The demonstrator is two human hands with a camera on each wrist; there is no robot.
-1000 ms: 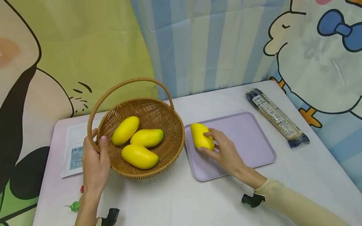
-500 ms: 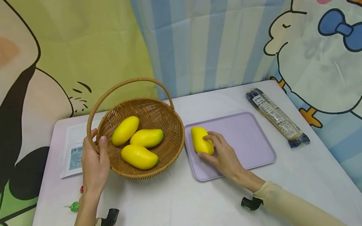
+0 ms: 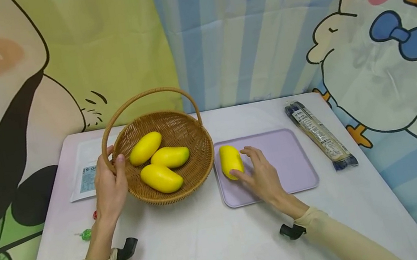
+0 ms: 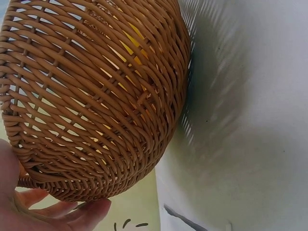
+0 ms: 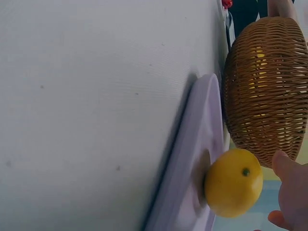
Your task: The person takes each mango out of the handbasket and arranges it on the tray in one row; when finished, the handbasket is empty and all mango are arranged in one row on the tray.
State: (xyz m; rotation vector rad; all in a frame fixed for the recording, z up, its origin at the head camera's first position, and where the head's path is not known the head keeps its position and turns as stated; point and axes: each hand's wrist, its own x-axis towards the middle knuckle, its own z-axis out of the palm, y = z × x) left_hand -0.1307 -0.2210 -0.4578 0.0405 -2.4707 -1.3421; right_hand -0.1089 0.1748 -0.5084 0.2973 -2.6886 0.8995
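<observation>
A brown wicker basket with a tall arched handle stands on the left half of the table, holding 3 yellow mangoes. My left hand grips its left side where the handle meets the rim; the left wrist view shows fingers against the weave. Another mango lies on the left part of a lilac tray, just right of the basket. My right hand hovers right beside this mango, thumb and fingers spread. In the right wrist view the mango rests on the tray, apart from the hand.
A long dark-ended packet lies right of the tray. Behind the left hand is a white pouch with a blue label. A small green wrapped item and a red one sit by the left forearm. Cartoon curtains back the table.
My right hand has lowered the mango onto the tray, let it go and drawn slightly away to the right. The left hand keeps its hold on the basket.
</observation>
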